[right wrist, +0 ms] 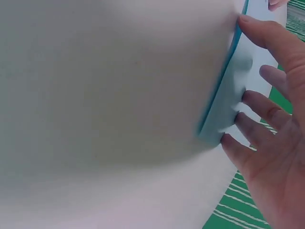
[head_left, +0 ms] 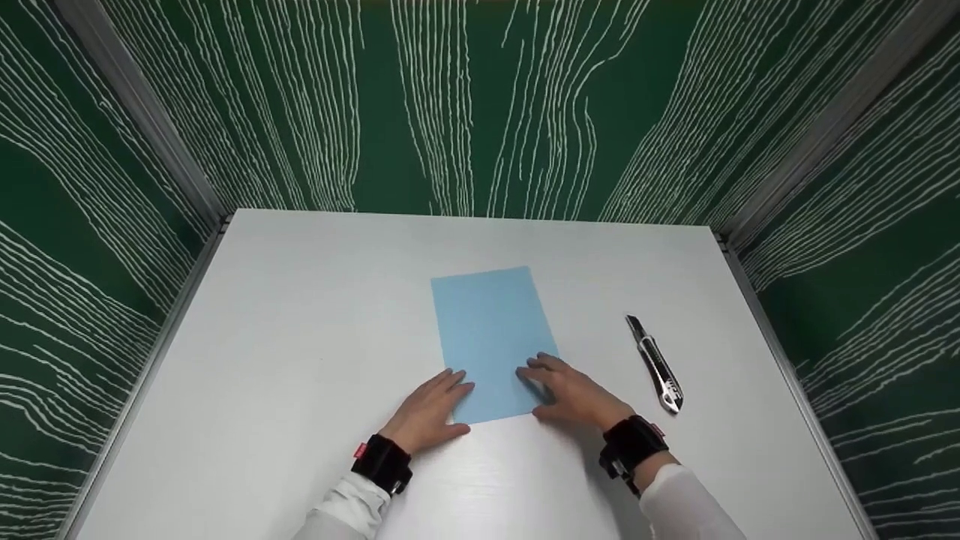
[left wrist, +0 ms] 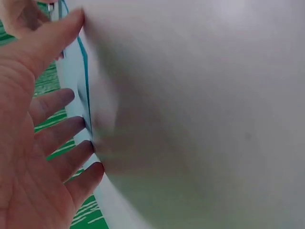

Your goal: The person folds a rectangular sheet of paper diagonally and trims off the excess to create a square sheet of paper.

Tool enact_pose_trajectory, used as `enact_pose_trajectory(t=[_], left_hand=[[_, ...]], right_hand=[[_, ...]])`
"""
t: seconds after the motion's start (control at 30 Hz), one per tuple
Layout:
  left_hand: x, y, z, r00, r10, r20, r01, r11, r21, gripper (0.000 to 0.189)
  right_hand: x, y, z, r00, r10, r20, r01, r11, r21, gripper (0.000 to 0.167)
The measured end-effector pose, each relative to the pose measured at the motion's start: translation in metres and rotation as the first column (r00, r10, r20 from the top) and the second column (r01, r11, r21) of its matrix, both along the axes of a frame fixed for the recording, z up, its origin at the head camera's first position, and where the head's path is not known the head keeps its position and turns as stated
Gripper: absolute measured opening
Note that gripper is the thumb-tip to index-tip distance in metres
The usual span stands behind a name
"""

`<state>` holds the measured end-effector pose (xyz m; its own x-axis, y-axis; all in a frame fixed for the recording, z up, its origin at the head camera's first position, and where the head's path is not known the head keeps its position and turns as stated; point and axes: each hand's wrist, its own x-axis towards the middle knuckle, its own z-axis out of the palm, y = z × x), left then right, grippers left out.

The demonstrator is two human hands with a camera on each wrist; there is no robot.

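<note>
A sheet of light blue paper lies on the white table, slightly turned. At its lower left corner rests my left hand, fingertips on the paper's left edge and thumb by the near edge. My right hand is over the lower right corner, its fingers spread on the sheet and its thumb at the near edge. In the left wrist view the left fingers are fairly straight and apart. The right wrist view shows the right fingers touching the blue paper. Neither hand grips anything.
A utility knife with a black and silver handle lies on the white table, right of the paper. Green panels with white wavy lines stand behind the table and along both sides, joined by grey metal posts.
</note>
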<state>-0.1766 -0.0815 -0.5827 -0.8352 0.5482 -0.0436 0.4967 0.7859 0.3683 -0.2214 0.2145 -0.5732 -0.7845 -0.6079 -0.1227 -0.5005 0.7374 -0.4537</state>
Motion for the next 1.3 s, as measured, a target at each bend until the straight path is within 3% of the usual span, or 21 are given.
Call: enact_pose_trajectory(t=[0.13,0.33,0.43,0.63,0.7,0.97,1.13,1.3], left_hand=[[0.002,0.002,-0.001,0.999,0.016,-0.038,-0.017,1.000,-0.023,0.058],[0.002,0.008,-0.002,0.989,0.002,-0.149,-0.008,0.999,-0.039,0.046],[0.001,0.010,-0.002,0.976,0.007,-0.220,-0.016,0.999,-0.039,0.036],[-0.002,0.012,-0.006,0.934,0.021,-0.355,-0.026,1.000,-0.009,0.018],[-0.003,0.013,-0.007,0.927,0.025,-0.373,-0.024,1.000,0.006,0.015],[-0.008,0.008,-0.007,0.958,0.014,-0.286,0.016,0.994,0.104,0.031],[-0.015,-0.001,-0.002,0.978,0.028,-0.206,-0.012,0.997,0.076,0.037],[-0.019,-0.008,0.005,0.995,0.060,-0.075,-0.052,0.993,0.108,0.026]], right_hand=[[0.002,-0.001,-0.001,0.994,0.062,-0.094,-0.056,0.997,0.057,0.061],[0.011,-0.005,-0.006,0.962,0.125,-0.244,-0.094,0.986,0.135,0.057],[0.014,-0.007,-0.009,0.951,0.118,-0.287,-0.083,0.988,0.132,0.057],[0.016,-0.009,-0.014,0.955,0.082,-0.284,-0.065,0.996,0.068,0.054],[0.016,-0.009,-0.015,0.955,0.082,-0.286,-0.069,0.996,0.057,0.048],[0.011,-0.004,-0.013,0.952,0.101,-0.290,-0.100,0.995,0.017,0.031],[0.008,0.001,-0.007,0.978,0.114,-0.176,-0.133,0.986,-0.097,0.027],[0.009,0.005,-0.006,0.999,0.043,-0.033,-0.048,0.982,-0.180,0.030]])
